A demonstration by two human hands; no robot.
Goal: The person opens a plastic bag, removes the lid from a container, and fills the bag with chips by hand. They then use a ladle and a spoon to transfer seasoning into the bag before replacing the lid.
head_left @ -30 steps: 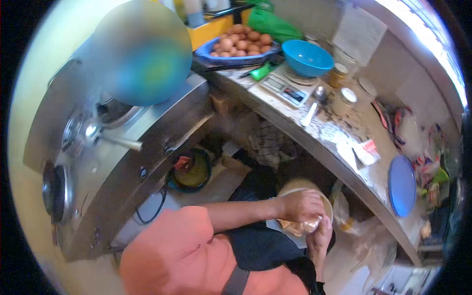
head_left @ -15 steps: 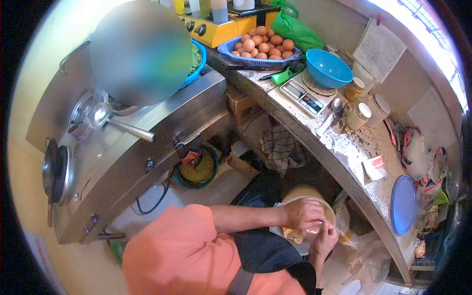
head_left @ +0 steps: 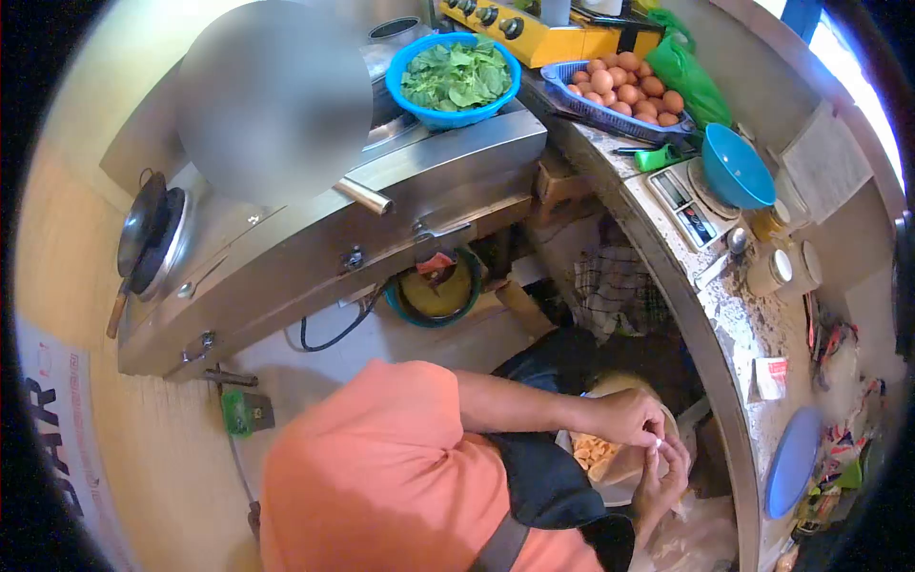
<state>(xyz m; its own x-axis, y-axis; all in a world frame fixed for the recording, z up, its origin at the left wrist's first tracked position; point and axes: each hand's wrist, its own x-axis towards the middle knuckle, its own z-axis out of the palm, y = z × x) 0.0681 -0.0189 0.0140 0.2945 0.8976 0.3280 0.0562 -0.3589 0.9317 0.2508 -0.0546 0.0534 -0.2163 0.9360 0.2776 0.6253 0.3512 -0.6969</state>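
Low in the view, my left hand reaches over a pale tub, its fingers pinched. My right hand comes up from below, fingertips pinched against the left ones. Between the fingertips of both hands is a small whitish piece, too small to identify. Orange-brown pieces lie inside the tub, beneath my left wrist. A clear plastic bag is below my right hand.
The right counter holds a scale, blue bowl, eggs in a basket, jars and a blue lid. Leafy greens stand on the steel counter. A bucket is beneath it.
The camera view has shifted, and the greens are now uncovered. My hands have moved slightly, their fingertips still together; more of the orange-brown pieces shows.
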